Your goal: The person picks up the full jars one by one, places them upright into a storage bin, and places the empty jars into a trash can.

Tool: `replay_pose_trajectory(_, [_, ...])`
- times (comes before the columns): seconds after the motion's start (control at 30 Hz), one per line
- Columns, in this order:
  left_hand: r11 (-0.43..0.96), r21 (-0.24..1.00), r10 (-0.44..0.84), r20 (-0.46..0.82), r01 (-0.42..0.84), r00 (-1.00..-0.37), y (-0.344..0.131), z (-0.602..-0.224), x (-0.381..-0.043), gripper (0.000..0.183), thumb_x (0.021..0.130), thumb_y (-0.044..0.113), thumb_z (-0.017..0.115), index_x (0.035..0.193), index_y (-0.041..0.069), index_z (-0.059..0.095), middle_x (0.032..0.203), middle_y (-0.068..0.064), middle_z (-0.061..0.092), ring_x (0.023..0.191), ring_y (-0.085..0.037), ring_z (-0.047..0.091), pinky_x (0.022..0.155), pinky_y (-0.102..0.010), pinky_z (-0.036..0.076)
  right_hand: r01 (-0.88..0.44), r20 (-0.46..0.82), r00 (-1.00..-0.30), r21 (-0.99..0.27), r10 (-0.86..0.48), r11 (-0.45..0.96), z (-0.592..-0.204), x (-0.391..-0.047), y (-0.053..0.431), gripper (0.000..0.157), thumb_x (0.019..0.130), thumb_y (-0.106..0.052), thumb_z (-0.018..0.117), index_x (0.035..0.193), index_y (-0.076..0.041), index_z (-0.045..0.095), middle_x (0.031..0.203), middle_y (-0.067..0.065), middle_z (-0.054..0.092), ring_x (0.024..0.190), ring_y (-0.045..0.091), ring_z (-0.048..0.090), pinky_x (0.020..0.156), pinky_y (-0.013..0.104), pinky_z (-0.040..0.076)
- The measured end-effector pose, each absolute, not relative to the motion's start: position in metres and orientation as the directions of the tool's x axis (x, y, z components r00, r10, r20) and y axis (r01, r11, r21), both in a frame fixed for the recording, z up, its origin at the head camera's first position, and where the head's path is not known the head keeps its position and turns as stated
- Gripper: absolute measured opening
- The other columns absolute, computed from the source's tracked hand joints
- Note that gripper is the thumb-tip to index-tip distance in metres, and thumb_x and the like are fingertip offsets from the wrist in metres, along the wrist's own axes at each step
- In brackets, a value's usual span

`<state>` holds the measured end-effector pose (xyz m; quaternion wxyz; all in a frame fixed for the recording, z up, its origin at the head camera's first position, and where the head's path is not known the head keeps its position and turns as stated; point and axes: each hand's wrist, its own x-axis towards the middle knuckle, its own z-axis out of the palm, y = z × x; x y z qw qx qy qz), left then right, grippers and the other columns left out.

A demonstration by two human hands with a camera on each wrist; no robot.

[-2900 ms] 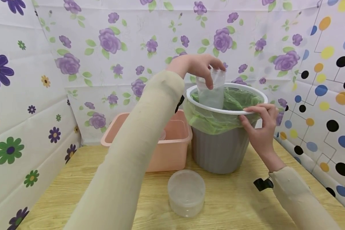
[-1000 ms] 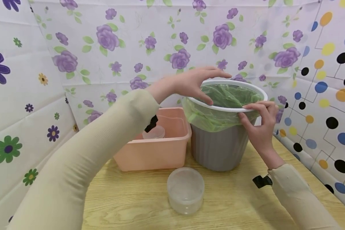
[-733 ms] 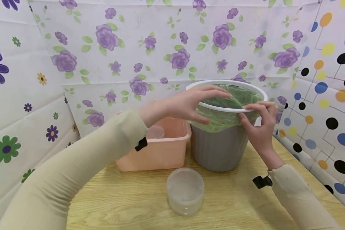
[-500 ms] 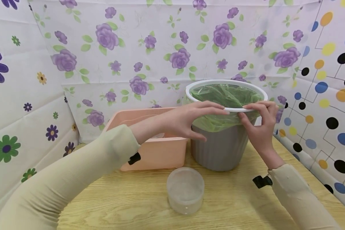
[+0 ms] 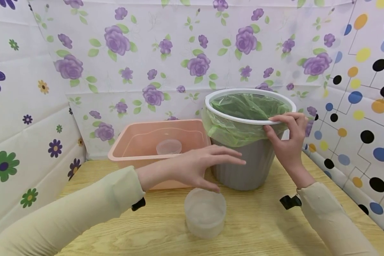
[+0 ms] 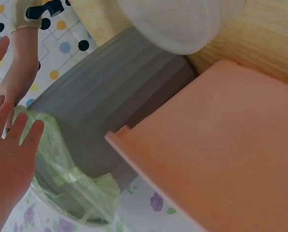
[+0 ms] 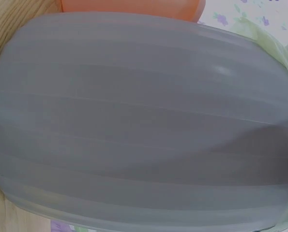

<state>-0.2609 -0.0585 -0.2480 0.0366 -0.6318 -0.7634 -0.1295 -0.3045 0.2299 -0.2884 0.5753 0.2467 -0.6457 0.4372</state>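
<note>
My left hand hovers with its fingers spread, holding nothing. Its thumb overlaps the far edge of a round, clear plastic container on the table. In the left wrist view the same container shows at the top, with the spread fingers at the left. My right hand pinches the white rim of a grey trash can, thumb outside and fingers over the top. A green plastic bag lines the can and folds down over its outside. The can's ribbed side fills the right wrist view.
A pink plastic basin stands left of the trash can, close against it, with a clear lidded container inside. Patterned sheets close off the back and both sides of the wooden table.
Earlier my left hand held a clear plastic cup in the bin's mouth; the cup is now out of sight. The emptied hand has come down toward the round container. My right hand stays at the rim.
</note>
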Motion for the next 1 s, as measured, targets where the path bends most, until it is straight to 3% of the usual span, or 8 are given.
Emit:
replay_pose_trajectory(0.2, [0.177, 0.187, 0.963, 0.169, 0.966, -0.209, -0.064, -0.273, -0.261, 0.080, 0.084, 0.042, 0.078, 0.151, 0.024, 0.039, 0.159, 0.003, 0.035, 0.147, -0.012, 0.033, 0.117, -0.032, 0.038, -0.828, 0.955, -0.229, -0.292, 0.186, 0.479, -0.283, -0.295, 0.224, 0.039, 0.084, -0.027, 0.076, 0.096, 0.010, 0.067, 0.106, -0.022, 0.049, 0.108, 0.003, 0.038, 0.100, 0.029, 0.024])
replay_pose_trajectory(0.37, [0.232, 0.246, 0.960, 0.096, 0.941, -0.262, -0.069, -0.292, -0.263, 0.085, 0.080, 0.042, 0.081, 0.152, 0.026, 0.038, 0.160, 0.003, 0.033, 0.148, -0.014, 0.032, 0.116, -0.035, 0.039, -0.827, 0.953, -0.235, -0.299, 0.191, 0.475, -0.283, -0.294, 0.222, 0.038, 0.084, -0.025, 0.076, 0.095, 0.010, 0.067, 0.106, -0.022, 0.049, 0.108, 0.003, 0.037, 0.100, 0.029, 0.025])
replay_pose_trajectory(0.7, [0.346, 0.301, 0.937, -0.064, 0.889, -0.343, -0.079, -0.322, -0.268, 0.094, 0.075, 0.048, 0.083, 0.153, 0.031, 0.035, 0.163, 0.002, 0.027, 0.150, -0.019, 0.027, 0.120, -0.042, 0.032, -0.828, 0.954, -0.234, -0.298, 0.189, 0.476, -0.284, -0.296, 0.223, 0.038, 0.084, -0.026, 0.076, 0.096, 0.009, 0.068, 0.106, -0.022, 0.048, 0.108, 0.003, 0.038, 0.100, 0.029, 0.025])
replay_pose_trajectory(1.0, [0.387, 0.292, 0.922, -0.156, 0.875, -0.356, -0.080, -0.343, -0.278, 0.102, 0.070, 0.050, 0.086, 0.154, 0.032, 0.032, 0.164, 0.000, 0.025, 0.151, -0.023, 0.024, 0.121, -0.047, 0.029, -0.825, 0.954, -0.231, -0.297, 0.192, 0.481, -0.284, -0.297, 0.225, 0.038, 0.084, -0.027, 0.076, 0.095, 0.009, 0.068, 0.106, -0.022, 0.049, 0.109, 0.003, 0.038, 0.100, 0.029, 0.025])
